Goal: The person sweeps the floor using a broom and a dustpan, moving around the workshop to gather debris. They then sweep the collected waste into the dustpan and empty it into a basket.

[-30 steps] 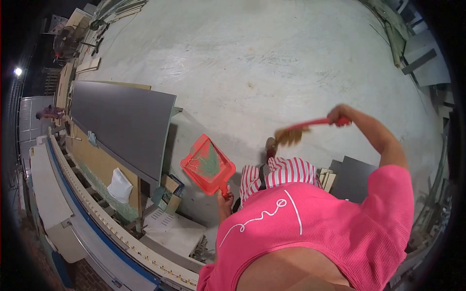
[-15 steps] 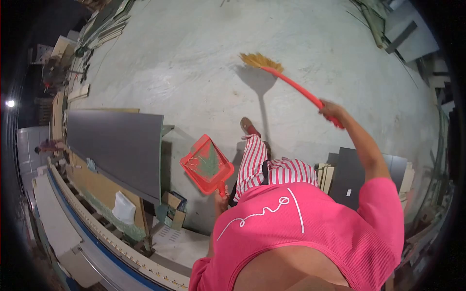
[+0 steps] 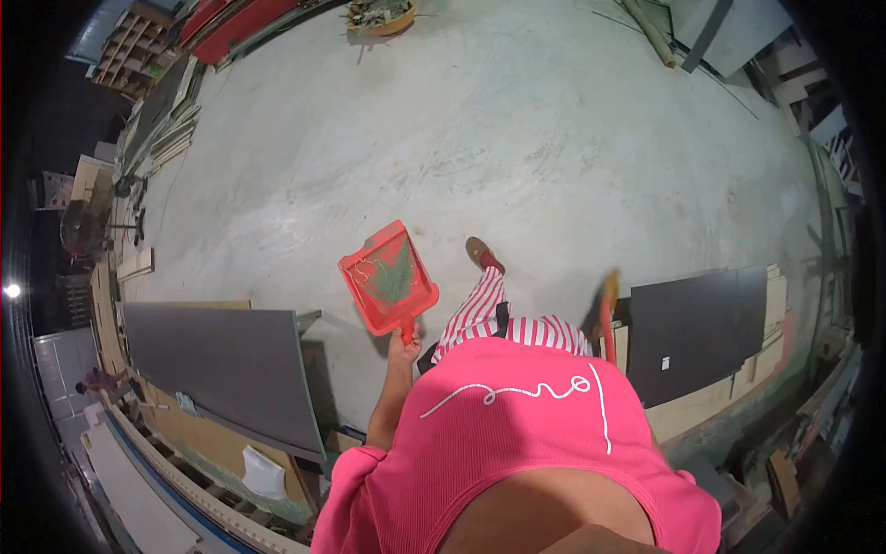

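Observation:
My left hand (image 3: pixel 405 347) is wrapped round the short handle of a red dustpan (image 3: pixel 404 312). The pan is held out ahead of my left side, with green dust and some pale stringy scraps inside. Down by my right hip a broom (image 3: pixel 608 319) shows only in part: a red handle with a blurred yellowish head at its upper end. My right hand is hidden behind my body and pink top, so its grip on the broom does not show.
Dark panels lean at the left (image 3: pixel 217 369) and the right (image 3: pixel 699 334). A round orange container (image 3: pixel 395 26) heaped with scraps stands on the concrete floor (image 3: pixel 517 138) far ahead. A fan (image 3: pixel 83 229) and loose boards line the left side. Another person (image 3: pixel 97 379) is at far left.
The broom has swung from the floor ahead back to my right side, and my right hand has gone out of sight. The dustpan has moved slightly forward. The orange container has come into view.

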### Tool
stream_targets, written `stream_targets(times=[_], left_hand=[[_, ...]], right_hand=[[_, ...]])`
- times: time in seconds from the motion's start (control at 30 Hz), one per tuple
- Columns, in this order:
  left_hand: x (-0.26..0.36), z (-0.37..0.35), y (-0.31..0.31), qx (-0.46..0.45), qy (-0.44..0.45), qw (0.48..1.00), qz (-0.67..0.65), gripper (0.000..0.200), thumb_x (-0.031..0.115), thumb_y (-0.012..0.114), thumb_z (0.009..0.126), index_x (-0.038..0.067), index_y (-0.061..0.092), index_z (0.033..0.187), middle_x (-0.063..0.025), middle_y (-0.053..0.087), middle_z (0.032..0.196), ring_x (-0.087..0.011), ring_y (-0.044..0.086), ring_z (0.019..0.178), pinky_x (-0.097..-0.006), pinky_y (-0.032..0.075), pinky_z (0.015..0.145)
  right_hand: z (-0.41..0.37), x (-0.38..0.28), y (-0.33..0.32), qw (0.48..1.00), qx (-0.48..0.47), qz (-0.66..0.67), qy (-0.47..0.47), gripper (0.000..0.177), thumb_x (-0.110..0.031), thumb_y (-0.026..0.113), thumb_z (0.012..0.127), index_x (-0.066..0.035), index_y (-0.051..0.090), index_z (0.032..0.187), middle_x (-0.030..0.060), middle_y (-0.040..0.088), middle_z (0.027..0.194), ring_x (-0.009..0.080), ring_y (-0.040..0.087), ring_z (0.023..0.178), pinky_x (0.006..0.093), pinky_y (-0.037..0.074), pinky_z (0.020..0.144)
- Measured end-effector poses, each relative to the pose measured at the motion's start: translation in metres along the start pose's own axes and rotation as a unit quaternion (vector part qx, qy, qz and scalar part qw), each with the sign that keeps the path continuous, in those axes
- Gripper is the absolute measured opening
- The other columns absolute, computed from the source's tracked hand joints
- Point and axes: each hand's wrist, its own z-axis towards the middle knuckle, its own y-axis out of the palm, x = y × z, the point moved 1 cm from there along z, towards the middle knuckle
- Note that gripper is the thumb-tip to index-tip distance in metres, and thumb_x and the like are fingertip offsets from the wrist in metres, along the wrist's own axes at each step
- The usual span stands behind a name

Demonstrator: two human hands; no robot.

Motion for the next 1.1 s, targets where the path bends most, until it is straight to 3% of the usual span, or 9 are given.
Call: stream_targets(times=[0.17, 0.27, 0.3, 0.37, 0.47, 0.57, 0.67, 0.83, 1.1], left_hand=[[0.034, 0.019, 0.08, -0.034, 0.003, 0.999, 0.032, 0.031, 0.033, 0.034, 0.08, 0.011, 0.046, 0.097, -0.0077, 0.054, 0.082, -0.0116, 0.043, 0.05, -0.0219, 0.034, 0.043], [0.05, 0.024, 0.112, -0.083, 0.01, 0.995, 0.047, 0.031, 0.034, 0.037, 0.079, 0.011, 0.046, 0.098, -0.0071, 0.054, 0.082, -0.0116, 0.043, 0.05, -0.0213, 0.034, 0.044], [0.055, 0.025, 0.122, -0.094, -0.007, 0.995, 0.044, 0.031, 0.032, 0.035, 0.08, 0.01, 0.044, 0.1, -0.0079, 0.053, 0.083, -0.0123, 0.043, 0.052, -0.0218, 0.034, 0.044], [0.063, 0.031, 0.137, -0.102, -0.026, 0.994, 0.036, 0.031, 0.031, 0.034, 0.081, 0.009, 0.042, 0.102, -0.0087, 0.053, 0.084, -0.013, 0.043, 0.054, -0.0222, 0.035, 0.045], [0.066, 0.028, 0.145, -0.125, -0.029, 0.991, 0.035, 0.032, 0.032, 0.034, 0.081, 0.009, 0.042, 0.102, -0.008, 0.053, 0.084, -0.0126, 0.044, 0.055, -0.022, 0.035, 0.046], [0.07, 0.027, 0.154, -0.036, 0.001, 0.998, 0.043, 0.032, 0.033, 0.038, 0.079, 0.011, 0.044, 0.101, -0.0073, 0.053, 0.084, -0.0113, 0.044, 0.05, -0.0212, 0.037, 0.045], [0.085, 0.047, 0.139, -0.041, 0.016, 0.998, 0.045, 0.033, 0.034, 0.036, 0.08, 0.011, 0.044, 0.102, -0.007, 0.052, 0.085, -0.011, 0.044, 0.05, -0.0212, 0.038, 0.045], [0.102, 0.067, 0.145, -0.067, -0.037, 0.996, 0.04, 0.037, 0.036, 0.034, 0.08, 0.007, 0.041, 0.101, -0.007, 0.049, 0.076, -0.0121, 0.044, 0.052, -0.0217, 0.037, 0.044], [0.103, 0.08, 0.192, -0.01, 0.022, 1.0, 0.002, 0.033, 0.032, 0.03, 0.081, 0.01, 0.042, 0.102, -0.0075, 0.051, 0.085, -0.0111, 0.044, 0.051, -0.0208, 0.036, 0.044]], right_hand=[[0.081, -0.05, 0.014, 0.916, -0.055, 0.381, 0.115, 0.022, -0.015, 0.045, 0.073, -0.01, 0.035, 0.054, 0.001, 0.039, 0.044, 0.0115, 0.038, 0.035, 0.0231, 0.033, 0.03], [0.111, -0.108, 0.111, 0.988, -0.041, 0.127, 0.076, 0.021, -0.011, 0.045, 0.073, -0.01, 0.033, 0.054, 0.0001, 0.035, 0.043, 0.0122, 0.038, 0.033, 0.0242, 0.035, 0.031], [0.131, -0.123, 0.14, 0.966, -0.082, 0.206, 0.132, 0.023, -0.013, 0.044, 0.074, -0.011, 0.033, 0.054, -0.0002, 0.037, 0.044, 0.0122, 0.039, 0.034, 0.0251, 0.035, 0.03], [0.161, -0.173, 0.238, 0.98, -0.174, 0.067, 0.07, 0.024, -0.017, 0.044, 0.075, -0.013, 0.032, 0.054, -0.0019, 0.037, 0.045, 0.0094, 0.037, 0.035, 0.0225, 0.034, 0.03], [0.214, -0.216, 0.318, 0.963, -0.211, 0.134, 0.099, 0.021, -0.011, 0.047, 0.073, -0.009, 0.032, 0.059, 0.0001, 0.036, 0.046, 0.0088, 0.036, 0.035, 0.0203, 0.035, 0.032], [0.254, -0.258, 0.376, 0.926, -0.287, 0.188, 0.155, 0.02, -0.009, 0.047, 0.074, -0.008, 0.031, 0.061, 0.0002, 0.036, 0.047, 0.0076, 0.036, 0.036, 0.0181, 0.034, 0.031], [0.236, -0.296, 0.418, 0.934, -0.255, 0.204, 0.143, 0.02, -0.01, 0.047, 0.075, -0.007, 0.032, 0.061, 0.0001, 0.036, 0.047, 0.0063, 0.035, 0.036, 0.0164, 0.033, 0.031], [0.195, -0.302, 0.373, 0.96, -0.264, 0.073, 0.052, 0.018, -0.011, 0.049, 0.074, -0.009, 0.034, 0.064, -0.0013, 0.036, 0.049, 0.0045, 0.034, 0.037, 0.0141, 0.032, 0.032], [0.137, -0.283, 0.255, 0.997, -0.022, 0.064, -0.028, 0.021, -0.01, 0.05, 0.071, -0.013, 0.034, 0.085, -0.0017, 0.037, 0.051, 0.0048, 0.036, 0.038, 0.0171, 0.033, 0.031]])
